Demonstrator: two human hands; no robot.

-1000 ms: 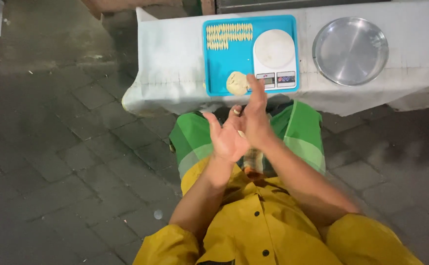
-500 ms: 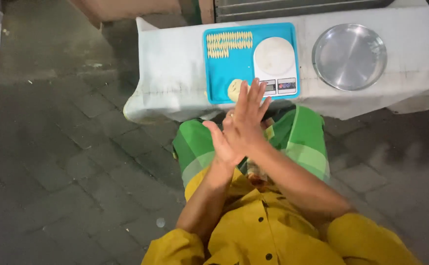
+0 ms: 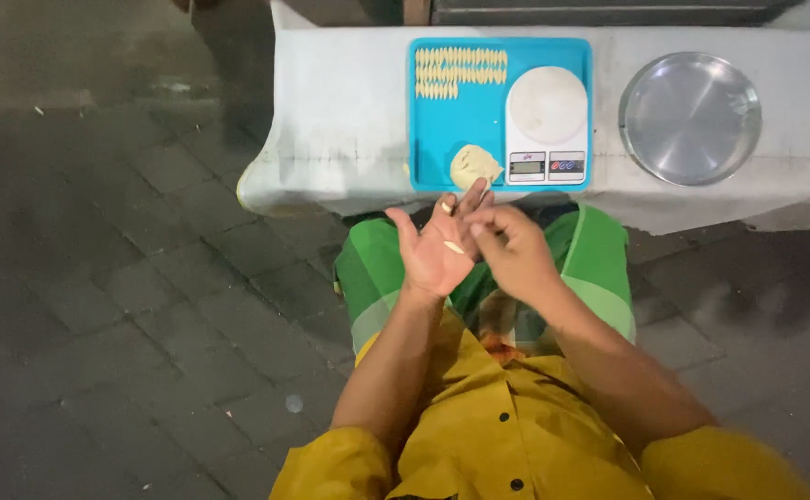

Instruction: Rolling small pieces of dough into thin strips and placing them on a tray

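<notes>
Dough strip (image 3: 454, 247) on open left hand (image 3: 435, 252), right hand (image 3: 514, 250) fingers pinching it, cloth-covered table (image 3: 349, 120), paved floor (image 3: 118, 278)

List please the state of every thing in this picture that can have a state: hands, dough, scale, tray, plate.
left hand: open, palm up, a small dough piece on it
right hand: fingers bent, reaching to the left palm
small dough piece: rolled thin, lying on the palm
dough lump: on the blue tray, partly used
shaped pieces: laid in rows
kitchen scale: platform bare
blue tray: flat on the table
metal plate: bare
</notes>
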